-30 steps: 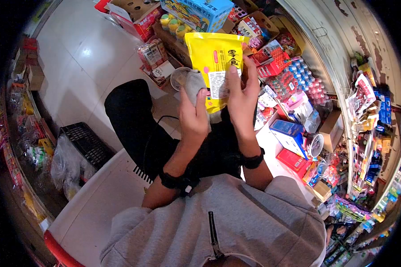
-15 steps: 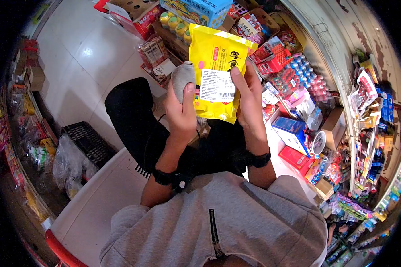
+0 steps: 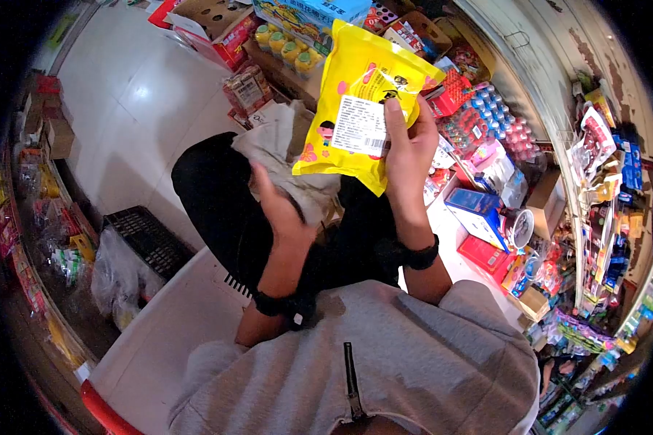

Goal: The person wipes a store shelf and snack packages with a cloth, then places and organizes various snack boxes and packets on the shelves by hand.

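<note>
My right hand [image 3: 411, 156] grips the right edge of a yellow snack bag [image 3: 363, 69], thumb in front. The bag is tilted, its white barcode label [image 3: 360, 125] facing me. A printed cartoon child shows at its lower left. Below and to the left, my left hand [image 3: 281, 206] is closed on a greyish cloth [image 3: 272, 148], which hangs loosely spread over the fingers and hides most of them. The cloth lies close to the bag's lower left corner; whether they touch I cannot tell.
Ahead stand a blue carton [image 3: 315, 16] and yellow-capped bottles [image 3: 289, 49]. Packaged goods and a blue box [image 3: 476, 214] line the right side. At left are a black crate [image 3: 149, 239] and a plastic bag [image 3: 120, 275]. A white chair [image 3: 159, 326] is beneath me.
My left hand has moved off the bag, down and left, and the bunched cloth has opened out. My right hand has raised the bag slightly to the right and tilted it clockwise.
</note>
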A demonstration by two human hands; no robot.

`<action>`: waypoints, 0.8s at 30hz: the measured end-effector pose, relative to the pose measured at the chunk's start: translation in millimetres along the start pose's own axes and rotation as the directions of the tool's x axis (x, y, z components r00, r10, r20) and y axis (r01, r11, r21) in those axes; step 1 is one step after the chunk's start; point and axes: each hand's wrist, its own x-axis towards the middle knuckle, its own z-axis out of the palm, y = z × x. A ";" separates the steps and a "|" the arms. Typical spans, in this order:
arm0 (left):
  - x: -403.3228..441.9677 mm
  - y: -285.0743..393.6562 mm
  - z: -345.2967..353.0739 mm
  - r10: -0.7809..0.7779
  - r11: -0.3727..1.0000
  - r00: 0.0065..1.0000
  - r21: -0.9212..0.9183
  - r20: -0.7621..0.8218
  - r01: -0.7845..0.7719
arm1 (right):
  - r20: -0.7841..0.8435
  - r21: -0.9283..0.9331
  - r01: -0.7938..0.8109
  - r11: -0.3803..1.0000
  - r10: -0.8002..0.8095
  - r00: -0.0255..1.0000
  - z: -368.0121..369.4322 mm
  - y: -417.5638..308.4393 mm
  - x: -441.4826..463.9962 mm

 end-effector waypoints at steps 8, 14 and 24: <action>13.8 -37.0 11.9 0.172 0.985 0.980 0.045 -0.102 -0.168 | -0.048 -0.168 0.127 0.978 -0.136 0.990 17.1 5.5 -16.2; 38.3 -38.0 9.5 0.233 0.970 0.966 0.098 -0.109 -0.222 | -0.024 -0.199 0.197 0.960 -0.206 0.978 25.0 9.9 -22.6; 48.2 -25.3 13.3 0.476 0.821 0.876 0.397 -0.078 -0.411 | -0.017 -0.212 0.117 0.970 -0.123 0.992 16.4 11.1 -22.2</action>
